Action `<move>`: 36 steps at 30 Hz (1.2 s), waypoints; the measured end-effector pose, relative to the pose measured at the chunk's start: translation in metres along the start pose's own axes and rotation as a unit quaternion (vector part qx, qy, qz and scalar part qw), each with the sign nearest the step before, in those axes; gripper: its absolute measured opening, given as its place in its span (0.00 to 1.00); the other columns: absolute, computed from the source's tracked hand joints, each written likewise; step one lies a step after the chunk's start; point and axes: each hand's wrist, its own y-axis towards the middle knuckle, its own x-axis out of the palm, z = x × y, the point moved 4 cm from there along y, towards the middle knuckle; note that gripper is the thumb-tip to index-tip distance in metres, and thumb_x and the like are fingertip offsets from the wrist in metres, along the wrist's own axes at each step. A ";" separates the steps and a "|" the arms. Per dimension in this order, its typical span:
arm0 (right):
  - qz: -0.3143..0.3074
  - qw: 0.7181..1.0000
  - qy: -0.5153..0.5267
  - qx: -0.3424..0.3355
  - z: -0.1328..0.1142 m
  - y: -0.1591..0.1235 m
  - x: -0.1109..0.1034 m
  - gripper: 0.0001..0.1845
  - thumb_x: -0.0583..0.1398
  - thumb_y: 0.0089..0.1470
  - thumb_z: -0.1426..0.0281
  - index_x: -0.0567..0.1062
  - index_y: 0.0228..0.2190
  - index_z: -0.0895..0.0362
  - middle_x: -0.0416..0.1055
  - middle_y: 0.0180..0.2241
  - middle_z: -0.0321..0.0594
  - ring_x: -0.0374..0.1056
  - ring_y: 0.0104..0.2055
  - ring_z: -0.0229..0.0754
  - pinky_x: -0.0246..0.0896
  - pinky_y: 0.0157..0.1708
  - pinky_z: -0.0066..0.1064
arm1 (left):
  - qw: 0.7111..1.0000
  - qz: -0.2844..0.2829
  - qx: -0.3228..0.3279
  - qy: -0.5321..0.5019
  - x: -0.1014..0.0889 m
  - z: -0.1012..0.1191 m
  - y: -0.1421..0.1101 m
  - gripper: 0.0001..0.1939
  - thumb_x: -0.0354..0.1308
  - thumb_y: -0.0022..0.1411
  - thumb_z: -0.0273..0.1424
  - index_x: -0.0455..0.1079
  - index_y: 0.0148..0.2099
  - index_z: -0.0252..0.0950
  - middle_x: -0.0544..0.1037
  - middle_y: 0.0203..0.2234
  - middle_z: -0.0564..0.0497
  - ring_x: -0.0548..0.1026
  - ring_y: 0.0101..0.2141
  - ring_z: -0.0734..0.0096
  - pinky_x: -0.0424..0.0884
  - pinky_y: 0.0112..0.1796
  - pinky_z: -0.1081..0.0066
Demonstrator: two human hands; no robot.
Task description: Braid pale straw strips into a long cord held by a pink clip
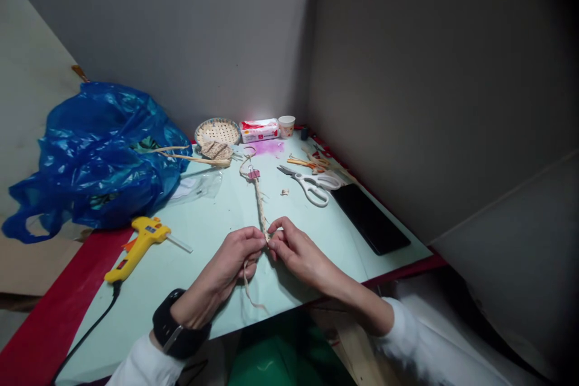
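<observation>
A thin braid of pale straw (259,202) lies stretched along the light green mat (217,217), held at its far end by a pink binder clip (254,174). My left hand (230,265) and my right hand (296,250) meet at the braid's near end, fingers pinched on the strands. Loose strand ends (250,291) hang down below my left hand. A black watch (174,329) sits on my left wrist.
A yellow glue gun (136,247) lies at the left, with a blue plastic bag (99,157) behind it. White scissors (312,183), a black phone (370,217), a woven basket (218,131), a tissue pack (259,129) and a paper cup (286,125) stand further back. Grey walls close in.
</observation>
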 end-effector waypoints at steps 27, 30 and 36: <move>0.229 0.860 -0.407 -0.203 -0.037 -0.047 0.019 0.10 0.53 0.58 0.77 0.72 0.29 0.59 0.67 0.25 0.38 0.62 0.28 0.39 0.47 0.26 0.32 | 0.995 0.082 0.049 0.025 0.009 -0.002 -0.004 0.09 0.59 0.56 0.34 0.63 0.30 0.35 0.64 0.15 0.61 0.52 0.12 0.88 0.44 0.14 0.83; 0.238 0.826 -0.448 -0.247 -0.031 -0.051 0.030 0.10 0.53 0.57 0.79 0.73 0.30 0.59 0.66 0.24 0.38 0.59 0.27 0.40 0.45 0.26 0.33 | 0.996 0.084 0.031 -0.014 0.007 -0.004 -0.006 0.10 0.61 0.55 0.34 0.65 0.32 0.33 0.67 0.18 0.59 0.46 0.13 0.90 0.39 0.14 0.82; 0.135 0.826 -0.484 -0.255 -0.022 -0.052 0.032 0.14 0.50 0.58 0.81 0.73 0.27 0.59 0.67 0.23 0.41 0.56 0.26 0.40 0.45 0.26 0.35 | 0.993 0.055 0.019 -0.103 0.004 -0.006 -0.011 0.12 0.65 0.52 0.32 0.65 0.33 0.32 0.72 0.23 0.55 0.46 0.14 0.92 0.38 0.14 0.82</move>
